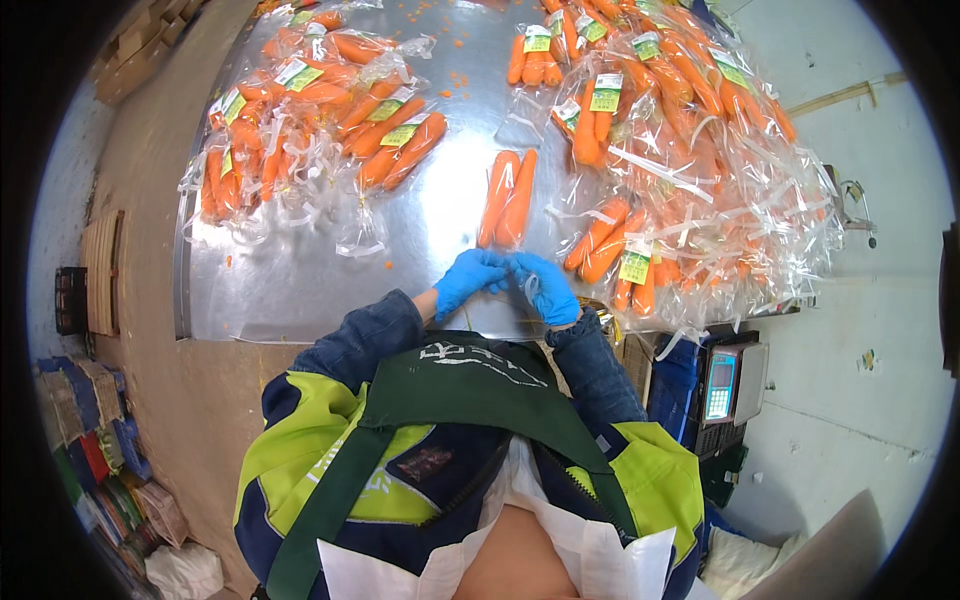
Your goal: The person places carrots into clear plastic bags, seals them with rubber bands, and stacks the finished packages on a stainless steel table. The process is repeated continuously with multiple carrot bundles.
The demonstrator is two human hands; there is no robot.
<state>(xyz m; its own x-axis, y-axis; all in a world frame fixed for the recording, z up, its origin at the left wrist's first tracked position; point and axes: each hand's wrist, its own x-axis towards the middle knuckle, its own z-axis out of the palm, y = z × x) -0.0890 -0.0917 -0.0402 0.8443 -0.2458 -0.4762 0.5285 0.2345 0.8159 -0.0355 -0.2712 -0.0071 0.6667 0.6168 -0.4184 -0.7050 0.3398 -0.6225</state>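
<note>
A clear plastic bag of carrots [508, 199] lies on the metal table [285, 292] straight before me. Both hands wear blue gloves and meet at the near end of this bag. My left hand [472, 279] pinches the gathered plastic with its fingertips. Close against it, my right hand [546, 289] has its fingers closed on the same gathered end; a bit of clear plastic shows by the fingers. To the left lie tied carrot bags with green-and-white labels [400, 135]. A larger pile of bagged carrots [675, 157] covers the right side, many with loose white strips.
A digital scale [721, 386] stands below the table's right edge, beside blue crates [671, 397]. Orange scraps [446, 94] are scattered on the tabletop. Stacked crates [97, 442] and a wooden pallet [103, 271] stand at the left, with cardboard boxes [139, 49] farther back.
</note>
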